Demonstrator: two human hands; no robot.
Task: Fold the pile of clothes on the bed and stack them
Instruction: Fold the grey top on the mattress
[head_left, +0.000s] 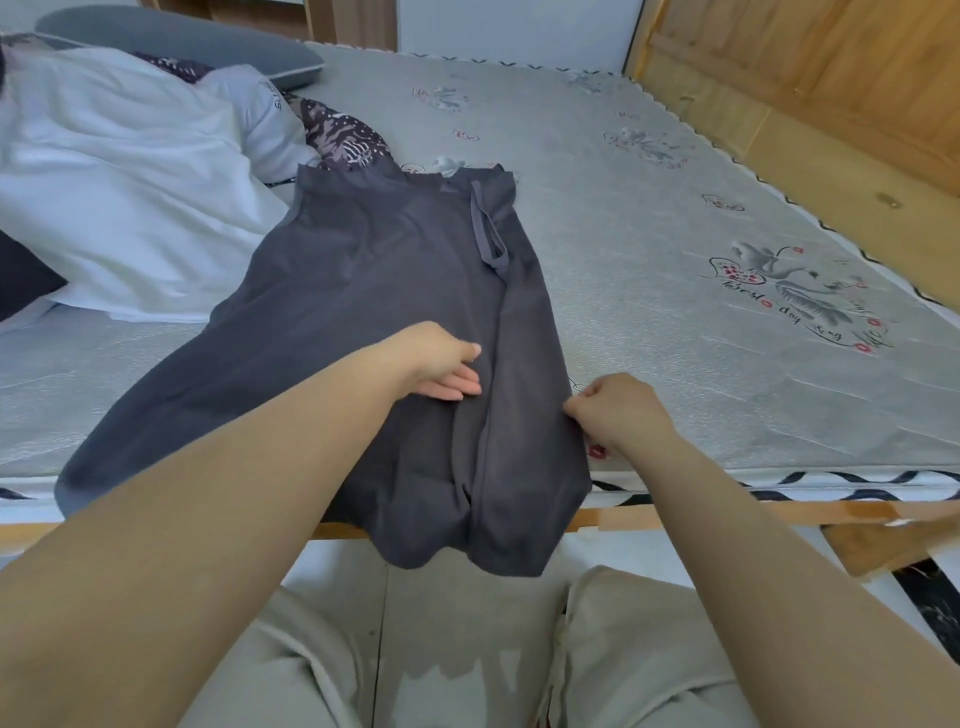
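Left hand (441, 364) is lying flat on the dark grey garment (374, 332) mid-frame, fingers straight and pressing the cloth down. Right hand (615, 413) is just to the right of it, fingers curled in, pinching the garment's right edge.

The garment itself is spread lengthwise down the centre of the frame on the mattress (675, 249), with a drawstring (488, 228) lying near its far end and its near end hanging over the bed's front edge. There's a lengthwise fold running down it between the two hands.

Upper left is the rest of the pile: a white garment (119, 182) bunched up, a dark patterned piece (343, 137) poking out from under it and touching the grey one's far end. A grey pillow (171, 36) sits behind those at the top left. No actual containers anywhere, just the bed holding everything. Wooden frame (810, 104) runs along the upper right.
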